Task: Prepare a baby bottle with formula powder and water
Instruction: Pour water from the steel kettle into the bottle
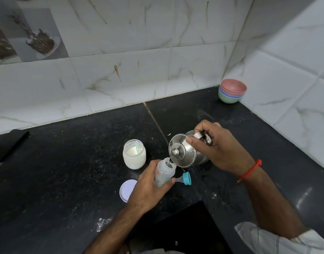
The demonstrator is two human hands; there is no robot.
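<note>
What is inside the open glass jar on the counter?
The open glass jar holds white powder, with a light blue plastic scoop standing in it. The scoop's bowl is buried in the powder and cannot be seen.

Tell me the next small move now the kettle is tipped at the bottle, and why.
Probably keep the right hand tilting the steel kettle gently, its spout over the open baby bottle the left hand holds tilted. The teat cap lies off on the counter, so filling seems unfinished.

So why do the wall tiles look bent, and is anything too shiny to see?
Head view: the wide lens bows the tile lines toward the edges; the steel kettle carries bright reflections, and a light streak glares on the black counter at right; the hands look fairly sharp.
</note>
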